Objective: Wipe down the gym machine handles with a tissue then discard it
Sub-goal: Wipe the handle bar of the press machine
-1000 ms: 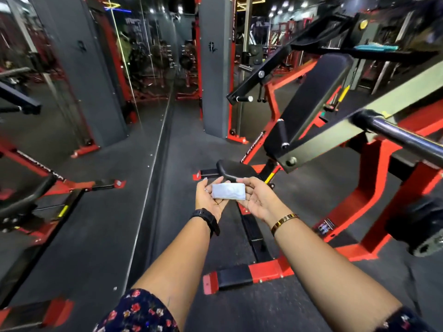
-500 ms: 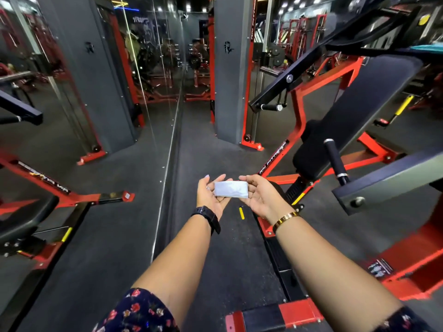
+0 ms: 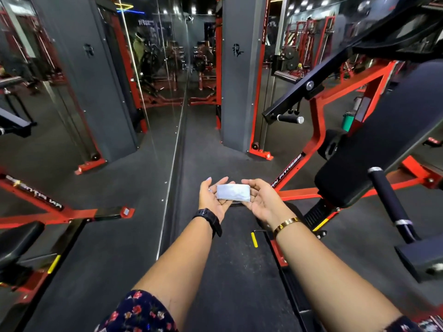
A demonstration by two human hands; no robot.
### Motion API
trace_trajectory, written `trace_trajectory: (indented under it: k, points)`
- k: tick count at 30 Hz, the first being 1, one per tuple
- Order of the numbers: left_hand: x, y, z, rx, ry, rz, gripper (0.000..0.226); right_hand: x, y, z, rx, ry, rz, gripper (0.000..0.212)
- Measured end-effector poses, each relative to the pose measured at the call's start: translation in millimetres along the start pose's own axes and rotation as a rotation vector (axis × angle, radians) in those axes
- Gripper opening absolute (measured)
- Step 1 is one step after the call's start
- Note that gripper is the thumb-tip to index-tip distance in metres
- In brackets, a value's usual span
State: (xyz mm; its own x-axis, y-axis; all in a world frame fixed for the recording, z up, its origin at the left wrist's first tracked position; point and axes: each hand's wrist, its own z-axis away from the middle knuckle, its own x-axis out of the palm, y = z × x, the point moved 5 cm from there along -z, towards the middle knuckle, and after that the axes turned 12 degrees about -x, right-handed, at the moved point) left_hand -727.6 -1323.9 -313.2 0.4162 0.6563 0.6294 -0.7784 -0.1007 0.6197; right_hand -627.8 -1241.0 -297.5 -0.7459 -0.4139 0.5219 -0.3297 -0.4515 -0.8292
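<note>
A folded white tissue is stretched flat between my two hands at the centre of the view. My left hand, with a black watch on its wrist, holds the tissue's left end, palm up. My right hand, with a gold bangle, holds the right end. A black padded handle of the red gym machine sticks up at the right, well apart from my hands. A second handle with a silver end cap hangs from the machine's black arm farther back.
The machine's black back pad and red frame fill the right side. A grey pillar stands ahead. A mirror wall runs along the left. Dark rubber floor lies between. A green bin stands far right.
The view has swung left and moved forward, so the machine has slid toward the right edge. Both hands keep the tissue held between them, now slightly higher in view.
</note>
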Motion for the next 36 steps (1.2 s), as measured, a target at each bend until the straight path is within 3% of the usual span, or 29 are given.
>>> trace_trajectory:
  k: [16, 22, 36]
  points:
    - [87, 77, -180, -0.085, -0.107, -0.058, 0.044, 13, -59, -193, -0.097, 0.08, -0.061, 0.021]
    - [116, 105, -265, -0.12, -0.138, -0.084, 0.045, 19, -75, -272, -0.115, 0.164, -0.071, 0.031]
    - [224, 167, -478, -0.269, -0.291, -0.18, 0.047, 17, -133, -470, -0.275, 0.373, -0.168, 0.029]
